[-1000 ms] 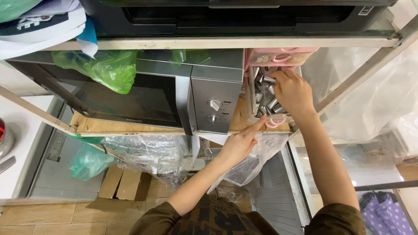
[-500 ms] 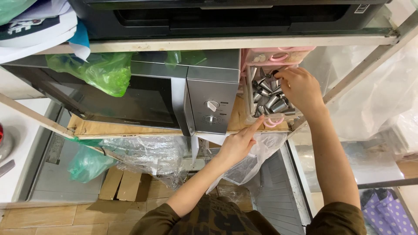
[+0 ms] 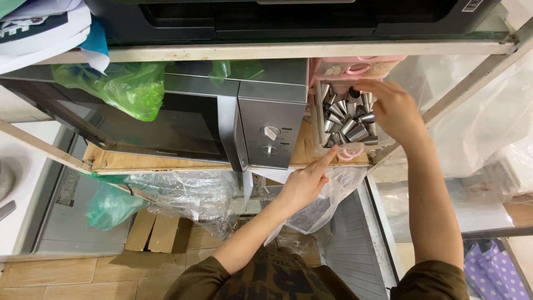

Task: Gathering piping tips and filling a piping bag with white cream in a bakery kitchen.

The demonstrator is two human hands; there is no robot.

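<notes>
A clear plastic box (image 3: pixel 318 119) with pink clasps stands on a wooden shelf beside a microwave. It is full of several small metal piping nozzles (image 3: pixel 345 125). My right hand (image 3: pixel 393 109) reaches into the box from the right, fingers spread over the nozzles; whether it pinches one I cannot tell. My left hand (image 3: pixel 308 180) is below the shelf's front edge, index finger stretched up and touching the box's front pink clasp (image 3: pixel 351 154).
A silver microwave (image 3: pixel 222 122) with two knobs fills the shelf to the left of the box. A green plastic bag (image 3: pixel 125 89) hangs above it. A black appliance (image 3: pixel 288 16) sits on the shelf overhead. Clear plastic bags (image 3: pixel 183 191) hang below.
The view has shifted, bringing the box lower and more open to sight. My right hand has moved to the box's right side, uncovering the nozzles. My left hand stays at the box's front.
</notes>
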